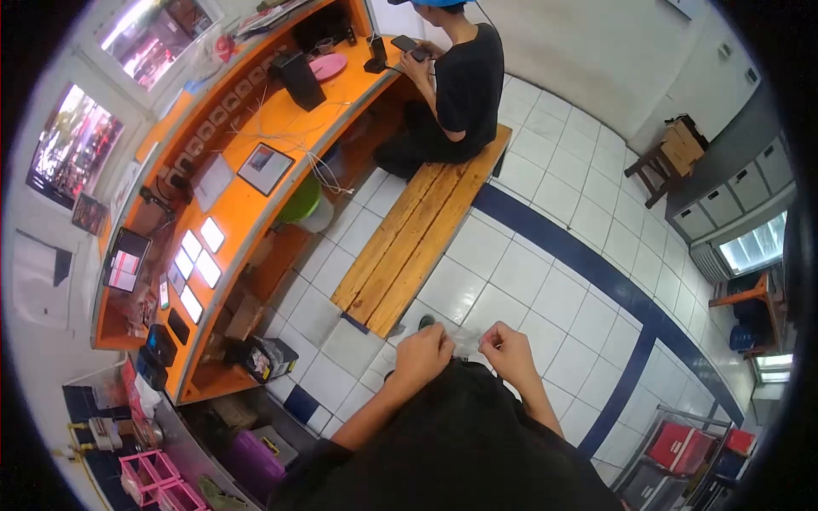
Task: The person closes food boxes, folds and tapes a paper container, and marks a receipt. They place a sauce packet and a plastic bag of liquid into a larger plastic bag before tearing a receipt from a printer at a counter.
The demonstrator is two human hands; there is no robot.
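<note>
Stretching between left hand (423, 351) and right hand (504, 351): clear plastic film (464, 342), crumpled, long axis roughly sideways, one end toward each hand. Full outline too faint to tell. Both hands closed, fingertips pinching the film, left hand on its left end, right hand on its right. Film held above the tiled floor (477, 264), well apart from the orange counter (235, 206), out to the right of its near end. Containers: green-and-white bucket (302, 204) under the counter, contents can't be made out; black box (277, 359) on the floor just beside the counter's near end, small items inside, too small to identify.
</note>
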